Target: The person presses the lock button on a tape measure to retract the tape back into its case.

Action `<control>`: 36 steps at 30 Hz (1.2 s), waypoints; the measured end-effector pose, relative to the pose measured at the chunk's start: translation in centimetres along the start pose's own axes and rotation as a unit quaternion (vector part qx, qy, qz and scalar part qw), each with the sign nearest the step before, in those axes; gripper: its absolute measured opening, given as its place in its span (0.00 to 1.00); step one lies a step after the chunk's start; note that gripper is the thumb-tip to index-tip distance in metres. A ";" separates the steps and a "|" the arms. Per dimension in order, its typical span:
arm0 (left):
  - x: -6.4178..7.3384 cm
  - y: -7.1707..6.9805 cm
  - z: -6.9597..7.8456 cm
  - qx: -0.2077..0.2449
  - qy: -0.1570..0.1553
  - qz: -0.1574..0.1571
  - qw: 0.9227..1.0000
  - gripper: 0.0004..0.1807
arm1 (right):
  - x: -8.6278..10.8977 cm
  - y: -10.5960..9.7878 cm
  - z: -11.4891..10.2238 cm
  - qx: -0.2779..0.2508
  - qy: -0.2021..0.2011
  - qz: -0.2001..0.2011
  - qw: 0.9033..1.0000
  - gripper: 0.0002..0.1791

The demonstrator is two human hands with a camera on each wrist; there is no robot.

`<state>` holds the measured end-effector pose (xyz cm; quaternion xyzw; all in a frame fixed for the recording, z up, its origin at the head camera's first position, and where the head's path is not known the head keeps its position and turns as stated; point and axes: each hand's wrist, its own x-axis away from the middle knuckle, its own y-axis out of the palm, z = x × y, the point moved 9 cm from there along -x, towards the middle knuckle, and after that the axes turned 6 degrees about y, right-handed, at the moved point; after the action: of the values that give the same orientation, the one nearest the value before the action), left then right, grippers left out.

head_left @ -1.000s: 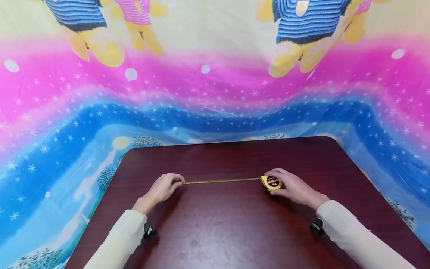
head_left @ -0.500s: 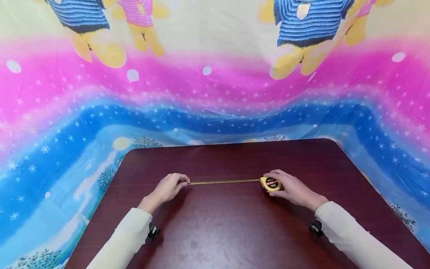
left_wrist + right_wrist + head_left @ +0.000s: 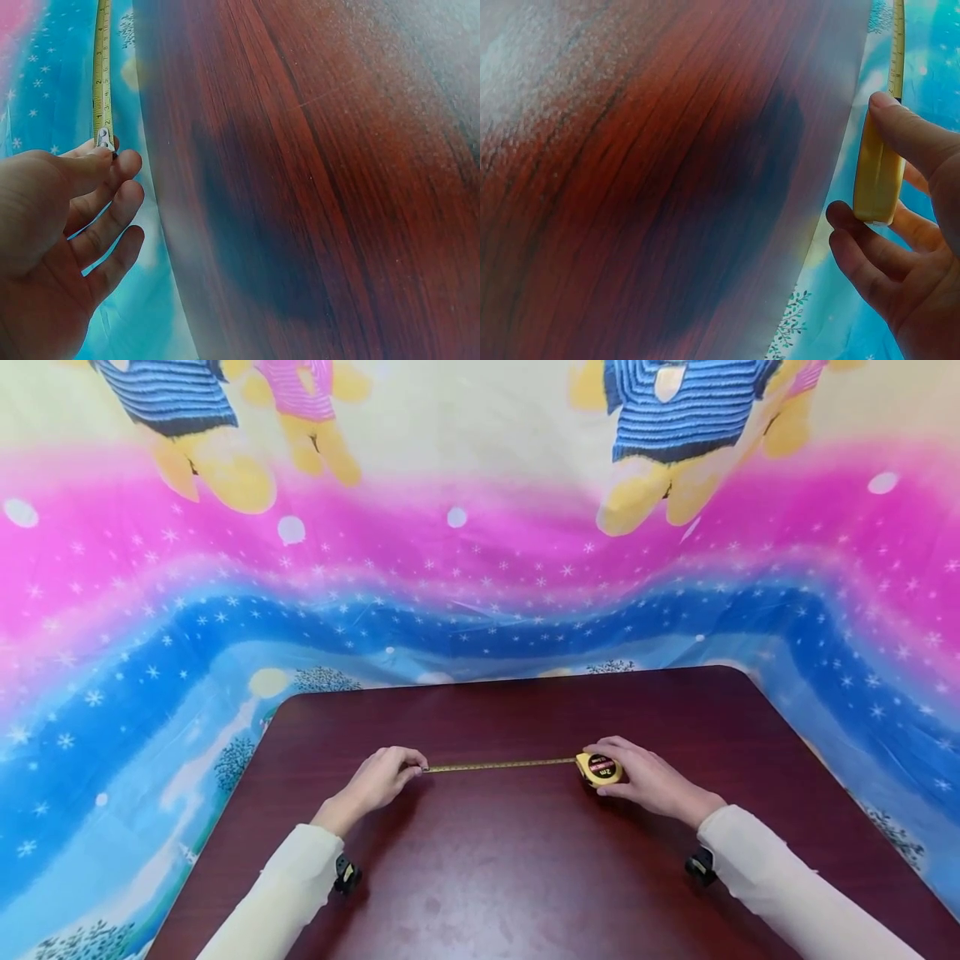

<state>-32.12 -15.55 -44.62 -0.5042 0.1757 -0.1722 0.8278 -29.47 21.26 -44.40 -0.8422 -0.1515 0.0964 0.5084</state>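
Note:
A yellow tape measure (image 3: 600, 770) with a black round label reading 2m is gripped by my right hand (image 3: 647, 779) between thumb and fingers. Its yellow blade (image 3: 501, 766) stretches leftward, nearly straight, above the table. At the far end, my left hand (image 3: 381, 781) pinches the blade's metal hook (image 3: 104, 138) between thumb and index finger; the other fingers are loosely bent in the left wrist view. The right wrist view shows the case edge-on, with the thumb by the blade's mouth and fingers around the side and bottom.
A dark red-brown wooden table (image 3: 480, 877) with rounded far corners lies under both hands, which cast shadows on it. Behind and beside it hangs a cloth (image 3: 465, 560) printed in pink and blue with snowflakes and bears. Small black cameras (image 3: 347, 874) are worn at both wrists.
My left hand has moved right with the hook, and the right hand has shifted slightly left. The stretch of blade between them is shorter than a second ago.

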 end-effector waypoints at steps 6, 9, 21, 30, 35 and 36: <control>-0.2 0.1 0.4 -0.002 0.003 0.001 1.000 0.06 | 0.0 0.0 0.0 0.006 -0.002 0.002 1.000 0.36; -0.3 0.2 0.6 0.002 0.001 -0.004 1.000 0.06 | 0.0 0.2 0.0 0.008 -0.003 0.005 1.000 0.36; -0.3 1.0 0.7 0.010 -0.012 -0.007 1.000 0.06 | 0.1 0.6 0.2 0.006 -0.001 0.006 1.000 0.36; -0.6 1.2 1.1 0.005 0.005 -0.004 1.000 0.06 | 0.1 0.8 0.2 0.014 -0.005 0.004 1.000 0.36; -0.9 1.1 1.5 0.006 0.011 -0.004 1.000 0.05 | -0.1 0.8 0.0 0.013 -0.004 -0.002 1.000 0.36; -1.0 1.1 1.6 0.006 0.011 -0.004 1.000 0.05 | -0.1 0.8 -0.1 0.012 -0.004 -0.004 1.000 0.36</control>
<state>-32.16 -13.43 -44.79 -0.4982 0.1816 -0.1818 0.8281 -29.39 20.81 -45.03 -0.8351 -0.1555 0.0996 0.5183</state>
